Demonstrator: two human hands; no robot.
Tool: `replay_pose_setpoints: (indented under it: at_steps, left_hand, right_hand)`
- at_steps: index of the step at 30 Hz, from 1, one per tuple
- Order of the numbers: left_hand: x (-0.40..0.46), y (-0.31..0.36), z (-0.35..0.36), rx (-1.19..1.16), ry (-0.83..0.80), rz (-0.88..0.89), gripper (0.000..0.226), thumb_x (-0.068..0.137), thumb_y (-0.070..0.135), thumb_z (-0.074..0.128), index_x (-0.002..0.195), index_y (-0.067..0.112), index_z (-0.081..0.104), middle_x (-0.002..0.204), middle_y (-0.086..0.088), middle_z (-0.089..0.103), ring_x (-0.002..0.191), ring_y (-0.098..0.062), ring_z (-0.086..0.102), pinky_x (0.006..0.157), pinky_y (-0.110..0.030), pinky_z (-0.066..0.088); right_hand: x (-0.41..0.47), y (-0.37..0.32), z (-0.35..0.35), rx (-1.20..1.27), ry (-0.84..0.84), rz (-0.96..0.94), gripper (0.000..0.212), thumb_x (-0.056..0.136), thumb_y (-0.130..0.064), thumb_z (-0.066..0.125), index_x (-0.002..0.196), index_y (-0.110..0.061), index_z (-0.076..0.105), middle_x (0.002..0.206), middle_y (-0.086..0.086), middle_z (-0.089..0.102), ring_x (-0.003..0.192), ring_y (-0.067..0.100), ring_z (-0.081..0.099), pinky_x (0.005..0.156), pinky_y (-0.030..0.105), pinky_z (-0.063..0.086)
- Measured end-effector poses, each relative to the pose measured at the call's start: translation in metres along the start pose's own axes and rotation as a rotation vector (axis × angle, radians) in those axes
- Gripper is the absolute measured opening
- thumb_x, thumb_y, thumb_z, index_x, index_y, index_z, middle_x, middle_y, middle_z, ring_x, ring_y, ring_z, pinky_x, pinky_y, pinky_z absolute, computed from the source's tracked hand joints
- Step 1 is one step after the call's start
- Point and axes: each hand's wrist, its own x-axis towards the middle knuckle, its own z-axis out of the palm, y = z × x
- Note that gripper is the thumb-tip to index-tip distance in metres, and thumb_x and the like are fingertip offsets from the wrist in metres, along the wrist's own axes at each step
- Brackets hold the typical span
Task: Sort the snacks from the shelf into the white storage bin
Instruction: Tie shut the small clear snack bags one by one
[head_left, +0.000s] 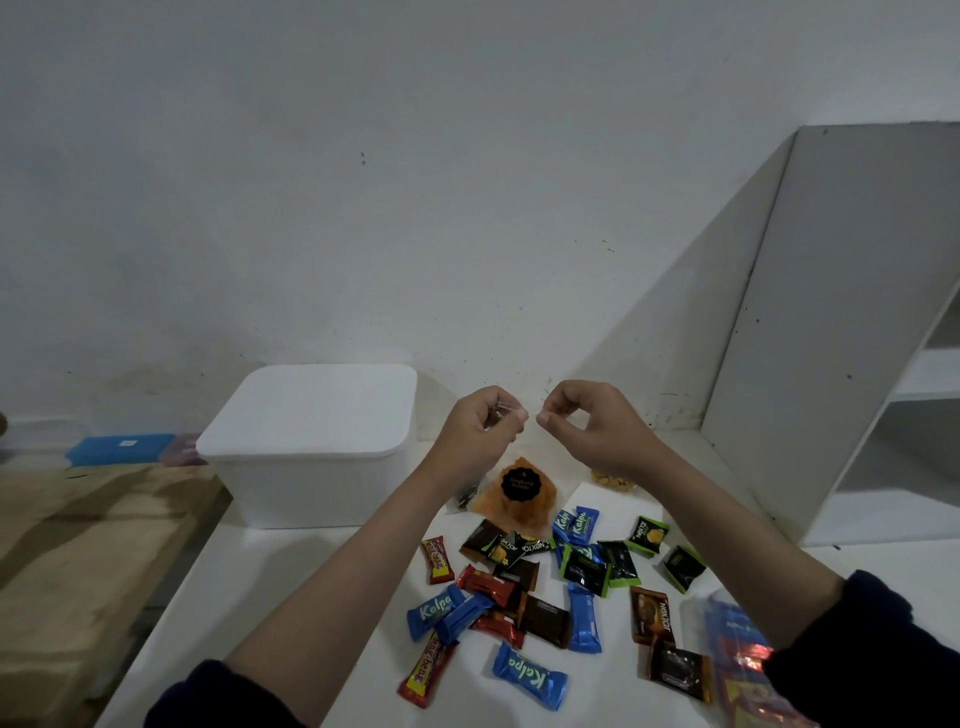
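Both hands raised over the far part of the white table (291, 597), close together, fingertips almost meeting. Left hand (480, 428) — fingers curled, pinching the top of a clear plastic bag (524, 499) holding orange snack with a round black label; the bag hangs below and between the hands. Right hand (592, 426) — thumb and forefinger pinched at the same bag top, though the film is too clear to be sure of contact.

White storage bin (311, 447) stands left of the hands, against the wall, lid on.

Small wrapped snacks (530, 587) lie scattered on the table nearer than the hands, between the forearms — blue, green, brown, red wrappers. White shelf unit (841, 332) stands far right.
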Motion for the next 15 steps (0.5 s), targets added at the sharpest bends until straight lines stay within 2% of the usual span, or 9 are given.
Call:
replay_pose_setpoints:
  at_steps: [2,4,9,10,13,15]
  left_hand:
    - [-0.001,0.001,-0.001,-0.040,-0.030,-0.022,0.018,0.091,0.010,0.057,0.075,0.019,0.058,0.071,0.000,0.058,0.062,-0.006,0.053,0.059,-0.011,0.043]
    - [-0.002,0.000,-0.002,-0.039,-0.059,-0.018,0.017,0.090,0.010,0.059,0.075,0.018,0.059,0.071,0.001,0.059,0.060,-0.004,0.054,0.059,-0.011,0.044]
    - [-0.002,-0.003,-0.006,0.011,-0.030,0.020,0.013,0.089,0.013,0.061,0.077,0.017,0.060,0.072,0.003,0.060,0.073,-0.014,0.056,0.069,-0.027,0.047]
    - [-0.002,-0.003,-0.008,0.011,-0.015,0.020,0.014,0.090,0.013,0.061,0.077,0.018,0.060,0.073,0.003,0.060,0.073,-0.013,0.056,0.069,-0.026,0.047]
    - [-0.003,-0.001,-0.015,-0.021,0.022,0.024,0.016,0.090,0.010,0.060,0.076,0.017,0.059,0.072,0.002,0.059,0.064,0.000,0.056,0.064,-0.014,0.047]
    - [-0.003,-0.001,-0.020,-0.031,0.032,0.018,0.016,0.089,0.010,0.061,0.076,0.017,0.060,0.071,0.002,0.060,0.060,0.002,0.055,0.062,-0.011,0.047]
  right_hand:
    - [0.000,-0.001,0.000,-0.028,-0.027,-0.018,0.011,0.088,-0.015,0.063,0.077,-0.014,0.062,0.073,-0.008,0.061,0.073,0.006,0.057,0.070,0.016,0.044]
    - [-0.001,-0.001,0.000,-0.052,-0.063,-0.027,0.010,0.089,-0.015,0.062,0.078,-0.014,0.062,0.074,-0.007,0.061,0.075,0.010,0.057,0.071,0.020,0.045]
    - [-0.002,0.001,0.004,0.030,-0.050,0.011,0.012,0.087,-0.023,0.066,0.080,-0.014,0.065,0.074,-0.010,0.063,0.069,-0.002,0.056,0.068,0.010,0.043]
    - [-0.001,0.003,0.004,0.054,-0.044,0.033,0.014,0.086,-0.025,0.068,0.080,-0.012,0.066,0.074,-0.009,0.064,0.069,-0.001,0.057,0.069,0.012,0.046]
    - [0.001,0.005,0.005,0.105,-0.073,0.068,0.017,0.086,-0.024,0.068,0.079,-0.010,0.064,0.075,-0.002,0.065,0.076,0.011,0.061,0.081,0.034,0.051]
    - [0.003,0.003,0.006,0.144,-0.090,0.046,0.016,0.086,-0.020,0.067,0.076,-0.007,0.063,0.074,-0.001,0.063,0.076,0.013,0.060,0.088,0.040,0.050]
